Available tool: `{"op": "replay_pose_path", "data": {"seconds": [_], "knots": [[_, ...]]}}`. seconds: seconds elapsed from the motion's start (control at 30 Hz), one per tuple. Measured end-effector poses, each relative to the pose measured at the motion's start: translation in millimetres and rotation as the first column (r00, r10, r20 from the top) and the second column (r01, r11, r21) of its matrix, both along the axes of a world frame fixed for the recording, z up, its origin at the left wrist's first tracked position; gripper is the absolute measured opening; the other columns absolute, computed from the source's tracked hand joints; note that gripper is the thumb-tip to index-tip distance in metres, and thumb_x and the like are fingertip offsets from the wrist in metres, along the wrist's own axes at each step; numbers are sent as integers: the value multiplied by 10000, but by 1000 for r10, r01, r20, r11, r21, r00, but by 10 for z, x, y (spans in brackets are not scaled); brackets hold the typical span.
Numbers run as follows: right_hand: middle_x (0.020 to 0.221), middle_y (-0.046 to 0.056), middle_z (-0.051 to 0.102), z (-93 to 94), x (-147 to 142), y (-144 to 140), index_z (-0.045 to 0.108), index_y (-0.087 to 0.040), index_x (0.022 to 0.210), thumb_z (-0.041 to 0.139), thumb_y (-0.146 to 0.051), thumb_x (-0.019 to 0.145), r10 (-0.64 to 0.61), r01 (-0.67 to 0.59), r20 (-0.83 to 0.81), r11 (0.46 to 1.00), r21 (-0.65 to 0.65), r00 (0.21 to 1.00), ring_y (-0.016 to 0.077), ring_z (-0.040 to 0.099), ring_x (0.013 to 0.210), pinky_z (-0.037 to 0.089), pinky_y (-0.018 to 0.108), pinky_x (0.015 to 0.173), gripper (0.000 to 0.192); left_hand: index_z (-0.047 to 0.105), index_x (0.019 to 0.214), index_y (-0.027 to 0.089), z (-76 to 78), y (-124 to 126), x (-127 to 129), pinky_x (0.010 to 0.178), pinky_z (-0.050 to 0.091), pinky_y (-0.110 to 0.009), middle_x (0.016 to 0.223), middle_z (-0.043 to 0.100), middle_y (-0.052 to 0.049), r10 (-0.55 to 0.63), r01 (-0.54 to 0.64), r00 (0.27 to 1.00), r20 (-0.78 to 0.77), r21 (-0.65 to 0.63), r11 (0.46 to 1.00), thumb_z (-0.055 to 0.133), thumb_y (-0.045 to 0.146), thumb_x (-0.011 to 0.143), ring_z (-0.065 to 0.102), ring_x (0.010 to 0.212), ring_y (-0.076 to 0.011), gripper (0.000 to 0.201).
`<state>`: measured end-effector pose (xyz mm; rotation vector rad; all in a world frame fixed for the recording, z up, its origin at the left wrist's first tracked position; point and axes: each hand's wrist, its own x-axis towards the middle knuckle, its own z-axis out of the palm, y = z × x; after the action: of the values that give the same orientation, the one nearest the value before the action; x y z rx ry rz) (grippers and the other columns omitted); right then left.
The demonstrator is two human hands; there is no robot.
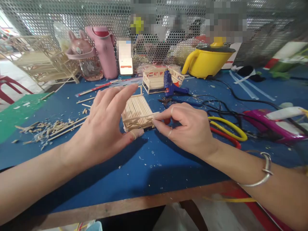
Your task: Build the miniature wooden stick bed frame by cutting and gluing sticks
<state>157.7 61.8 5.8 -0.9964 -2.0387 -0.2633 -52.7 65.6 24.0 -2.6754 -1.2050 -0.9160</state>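
Pale stick tray [137, 107] — slat-floored, railed — on blue tabletop [139, 173].

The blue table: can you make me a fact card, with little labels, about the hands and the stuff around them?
Left hand: open, thumb and fingers apart, beside the small stick tray
Right hand: pinching the end of a thin stick at the tray's front edge
Right wrist: silver bangle
Behind the tray: another stick tray, blue glue gun
Far left: wood scraps
Back row: pink bottle, phone, yellow pot
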Motion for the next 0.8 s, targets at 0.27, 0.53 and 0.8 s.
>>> {"op": "replay_pose_path", "data": {"seconds": [0.27,0.53,0.8], "knots": [[603,-18,657,-44,-45,31,639,-188,647,628,-166,773,24,-24,1,999,-37,1000,130,595,591,432,293,660,128,527,1205,261,82,193,170,1048,336,-444,1202,533,-54,-52,86,990,133,-263,961,757,211,600,449,1205,-303,649],[547,-35,606,-57,-57,40,627,-196,629,621,-162,771,1,-1,-11,1000,-1,1000,116,560,552,410,286,657,146,634,871,222,66,176,213,996,377,-418,1045,545,-47,-24,54,994,109,-277,959,711,215,646,493,1082,-269,237],[553,-35,604,-94,-68,61,598,-195,621,586,-174,803,12,-11,-10,1000,26,1000,112,545,545,390,297,677,183,669,807,211,66,188,216,1002,375,-418,1070,550,-44,-16,51,992,122,-293,955,680,200,676,509,1080,-262,132]]}}
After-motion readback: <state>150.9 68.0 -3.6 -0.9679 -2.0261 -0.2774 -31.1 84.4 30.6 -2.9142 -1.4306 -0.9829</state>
